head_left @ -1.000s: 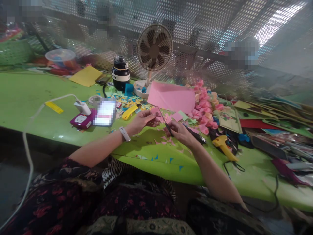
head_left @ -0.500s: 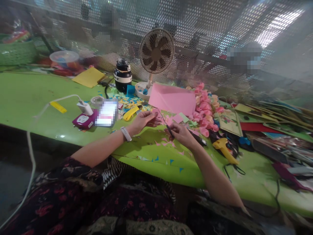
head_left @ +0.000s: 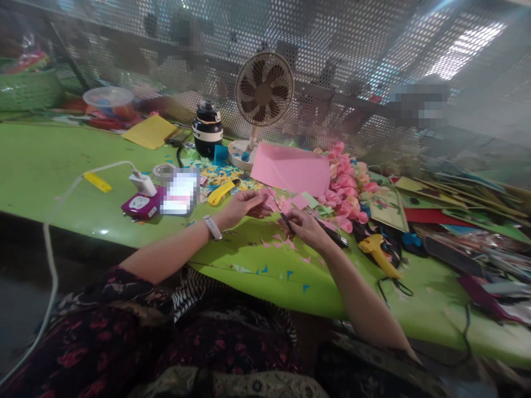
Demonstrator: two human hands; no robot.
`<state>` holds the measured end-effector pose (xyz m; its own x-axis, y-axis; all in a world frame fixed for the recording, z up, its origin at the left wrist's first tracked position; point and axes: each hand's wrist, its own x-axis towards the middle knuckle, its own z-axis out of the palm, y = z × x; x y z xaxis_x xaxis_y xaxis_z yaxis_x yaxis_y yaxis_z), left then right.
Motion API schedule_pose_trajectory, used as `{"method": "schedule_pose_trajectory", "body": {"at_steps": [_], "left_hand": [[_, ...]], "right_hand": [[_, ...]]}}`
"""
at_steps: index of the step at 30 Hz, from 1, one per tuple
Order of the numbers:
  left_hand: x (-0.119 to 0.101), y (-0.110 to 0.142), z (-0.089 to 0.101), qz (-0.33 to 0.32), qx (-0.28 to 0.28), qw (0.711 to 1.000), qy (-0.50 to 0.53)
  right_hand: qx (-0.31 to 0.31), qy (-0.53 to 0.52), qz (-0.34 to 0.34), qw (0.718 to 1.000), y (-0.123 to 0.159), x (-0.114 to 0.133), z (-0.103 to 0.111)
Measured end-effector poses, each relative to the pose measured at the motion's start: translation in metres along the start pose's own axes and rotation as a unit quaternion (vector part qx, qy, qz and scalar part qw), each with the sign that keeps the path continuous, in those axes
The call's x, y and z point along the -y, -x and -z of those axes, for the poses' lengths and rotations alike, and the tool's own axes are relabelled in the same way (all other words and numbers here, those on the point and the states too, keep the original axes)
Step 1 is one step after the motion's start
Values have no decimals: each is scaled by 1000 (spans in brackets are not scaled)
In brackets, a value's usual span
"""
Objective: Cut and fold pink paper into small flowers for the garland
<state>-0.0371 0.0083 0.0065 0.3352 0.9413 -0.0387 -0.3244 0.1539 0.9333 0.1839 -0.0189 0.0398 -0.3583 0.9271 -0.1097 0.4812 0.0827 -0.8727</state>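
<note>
My left hand [head_left: 244, 209] is closed in a pinch, with a small piece of pink paper at its fingertips; much of the piece is lost among the fingers and scraps behind. My right hand [head_left: 306, 228] is wrapped round the dark handles of a pair of scissors [head_left: 286, 221], whose thin blades point up and left toward the pinched paper. Beyond both hands lies a large pink sheet [head_left: 292, 170]. A heap of pink paper petals [head_left: 344, 190] sits to its right. Pink offcuts [head_left: 279, 241] are scattered below my hands on the green tabletop [head_left: 249, 251].
Left of my hands are a yellow cutter [head_left: 222, 193], a phone [head_left: 180, 192] and a purple power strip [head_left: 141, 207] with a white cable. A fan [head_left: 264, 91] and a black bottle [head_left: 207, 132] stand behind. A yellow glue gun [head_left: 379, 254] lies right of my right forearm.
The view has shifted slightly. Both hands stay in almost the same place, with the paper still pinched on the left and the scissors held on the right.
</note>
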Motion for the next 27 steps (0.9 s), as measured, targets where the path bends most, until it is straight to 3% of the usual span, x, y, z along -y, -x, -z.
{"method": "schedule_pose_trajectory", "body": {"at_steps": [5, 12, 22, 27], "left_hand": [[1, -1, 3, -15, -12, 1000, -6], [2, -2, 4, -6, 14, 1000, -19], [-1, -1, 5, -22, -19, 998, -52], [0, -2, 6, -16, 2, 999, -44]], "right_hand": [[5, -2, -6, 1000, 2, 3, 1], [11, -31, -2, 999, 3, 5, -1], [8, -21, -9, 1000, 2, 2, 1], [8, -27, -17, 999, 1, 2, 0]]}}
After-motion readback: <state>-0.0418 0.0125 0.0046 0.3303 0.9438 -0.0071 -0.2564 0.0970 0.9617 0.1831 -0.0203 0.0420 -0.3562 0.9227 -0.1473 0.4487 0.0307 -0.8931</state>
